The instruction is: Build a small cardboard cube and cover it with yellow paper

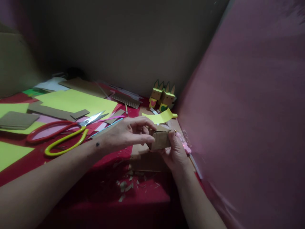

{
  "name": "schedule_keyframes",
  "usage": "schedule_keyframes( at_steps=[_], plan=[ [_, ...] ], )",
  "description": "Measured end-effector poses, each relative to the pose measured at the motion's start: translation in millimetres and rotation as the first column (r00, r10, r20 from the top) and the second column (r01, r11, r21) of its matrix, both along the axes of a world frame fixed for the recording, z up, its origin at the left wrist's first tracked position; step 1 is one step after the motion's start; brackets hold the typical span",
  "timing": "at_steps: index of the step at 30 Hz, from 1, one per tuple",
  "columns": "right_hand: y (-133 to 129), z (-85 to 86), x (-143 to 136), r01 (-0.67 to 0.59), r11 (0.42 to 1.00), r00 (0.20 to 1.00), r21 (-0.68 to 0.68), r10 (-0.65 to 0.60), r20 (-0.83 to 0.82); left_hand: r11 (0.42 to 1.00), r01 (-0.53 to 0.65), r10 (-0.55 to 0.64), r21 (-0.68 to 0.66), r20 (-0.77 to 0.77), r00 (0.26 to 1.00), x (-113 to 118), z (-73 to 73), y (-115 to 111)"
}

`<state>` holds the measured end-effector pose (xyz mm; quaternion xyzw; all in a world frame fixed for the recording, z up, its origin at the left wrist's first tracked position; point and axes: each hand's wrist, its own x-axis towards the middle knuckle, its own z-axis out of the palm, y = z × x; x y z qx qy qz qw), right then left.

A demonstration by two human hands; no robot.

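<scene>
A small brown cardboard box (161, 140) is held up between both hands above a cardboard sheet (145, 160). My left hand (138, 130) grips its left side, thumb on the near face and fingers curled at the upper edge. Wrapped round the right side is my right hand (176, 149), its thumb on the near right corner. A dark gap shows along the box's top edge. Just behind the hands lies a curled yellow paper strip (162, 118). A pink glue gun (184, 143) with a small red light rests right of my right hand.
Scissors (82, 125) with one red and one yellow handle lie open on the left. Yellow paper (78, 103) and cardboard pieces (19, 120) cover the red tablecloth (100, 181). Two cardboard figures (163, 97) stand by the back wall. Paper scraps (124, 186) lie near the front edge; a pink wall rises at right.
</scene>
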<state>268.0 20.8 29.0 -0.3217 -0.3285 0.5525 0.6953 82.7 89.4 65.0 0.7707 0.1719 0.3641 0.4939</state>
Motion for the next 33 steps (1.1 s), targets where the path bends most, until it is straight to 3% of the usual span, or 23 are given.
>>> schedule_keyframes(
  at_steps=[4,11,18,27,33],
  plan=[
    [-0.1,-2.9,-2.2,0.003,0.998,0.998,0.056,-0.006,0.059,0.997,-0.043,0.034,0.070,0.118,0.992,4.4,-2.8,-1.7],
    [2.5,-15.0,1.2,-0.020,0.984,0.989,0.175,-0.006,0.149,0.975,0.002,-0.058,0.223,0.245,0.968,4.0,-15.0,8.7],
    [-1.1,-9.8,2.6,-0.022,0.984,0.981,0.178,-0.013,0.192,0.928,-0.053,-0.038,0.368,0.234,0.972,2.8,-18.3,10.4],
    [-1.5,-5.7,1.2,-0.003,0.990,0.989,0.144,-0.019,0.149,0.903,-0.020,-0.059,0.429,0.170,0.984,2.0,-14.5,6.9],
    [-4.8,-2.7,-1.1,0.006,0.995,0.993,0.100,-0.018,0.113,0.895,-0.083,0.019,0.439,0.148,0.989,2.5,-5.9,-3.2]
  ],
)
